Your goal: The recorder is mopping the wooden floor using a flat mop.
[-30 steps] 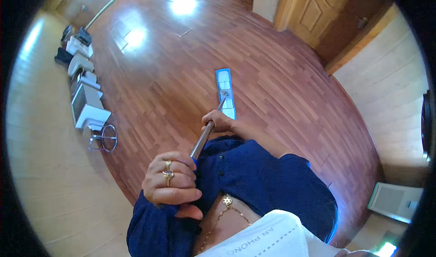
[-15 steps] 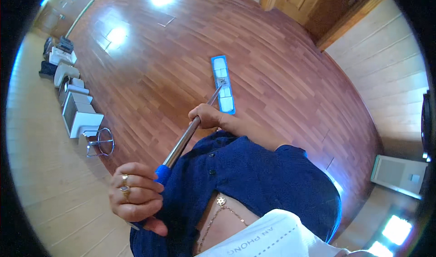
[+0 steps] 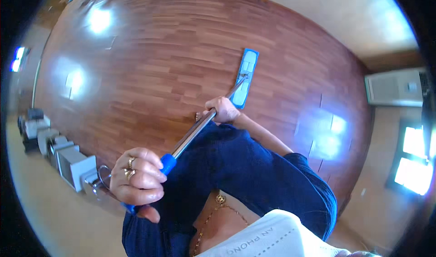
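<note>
I hold a flat mop slantwise across my front with both hands. My left hand [image 3: 138, 177], with rings on its fingers, is closed around the blue grip [image 3: 168, 163] at the upper end. Farther down, my right hand [image 3: 223, 109] wraps the metal pole [image 3: 195, 133]. The pole runs out to a long, narrow mop head [image 3: 248, 66], blue-rimmed with pale panels, lying flat on the wooden floor [image 3: 181, 52]. Part of the pole is hidden behind my right hand.
Along the left wall stand several white and grey boxy items [image 3: 75, 164] and a metal ring-framed stand [image 3: 97, 182]. A white floor-standing unit [image 3: 395, 89] is by the right wall, with a bright window [image 3: 413, 161] beyond. Light glares off the floor in patches.
The mop head has shifted right in view and now tilts the other way. My right hand has moved slightly right and up. The view has turned, bringing the window further in.
</note>
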Demonstrator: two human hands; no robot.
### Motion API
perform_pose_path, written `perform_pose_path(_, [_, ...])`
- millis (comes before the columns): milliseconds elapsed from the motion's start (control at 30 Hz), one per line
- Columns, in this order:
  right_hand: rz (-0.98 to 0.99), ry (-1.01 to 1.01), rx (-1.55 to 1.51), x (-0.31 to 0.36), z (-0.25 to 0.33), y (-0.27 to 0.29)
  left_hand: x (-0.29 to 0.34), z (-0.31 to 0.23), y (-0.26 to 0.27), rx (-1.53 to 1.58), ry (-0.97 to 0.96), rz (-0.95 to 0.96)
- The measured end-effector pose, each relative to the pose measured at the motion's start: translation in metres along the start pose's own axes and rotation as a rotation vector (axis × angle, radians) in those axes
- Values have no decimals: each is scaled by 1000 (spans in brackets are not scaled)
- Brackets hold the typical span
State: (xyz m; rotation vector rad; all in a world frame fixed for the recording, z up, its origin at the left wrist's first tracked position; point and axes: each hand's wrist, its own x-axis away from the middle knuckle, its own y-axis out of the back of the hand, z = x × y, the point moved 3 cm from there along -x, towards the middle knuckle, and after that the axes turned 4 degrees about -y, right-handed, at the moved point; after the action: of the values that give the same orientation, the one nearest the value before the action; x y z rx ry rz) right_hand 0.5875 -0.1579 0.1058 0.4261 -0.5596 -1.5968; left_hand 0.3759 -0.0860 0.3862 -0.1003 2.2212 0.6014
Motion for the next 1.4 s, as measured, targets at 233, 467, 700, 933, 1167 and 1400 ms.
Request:
perform_pose_path(233, [-343,-217,49,107,-42,44,-29,61,-61,266,45,-3])
perform_pose_path(467, [-485,-505,43,210,-86,27,-33,87,-107,479,222,160])
perform_pose_path(700, [-567,-500,98,265,-90,-7,-35,101,-131,633,233,245])
perform_pose_path(933, [-410,-529,192,281,-76,-36,-11,74,-127,693,375,191])
perform_pose_path(1167, [-326,-347,146,217,-34,-20,6,26,-87,516,235,140])
perform_pose_path(1400, [-24,-268,-246,128,-53,-52,28,-43,-64,177,115,-19])
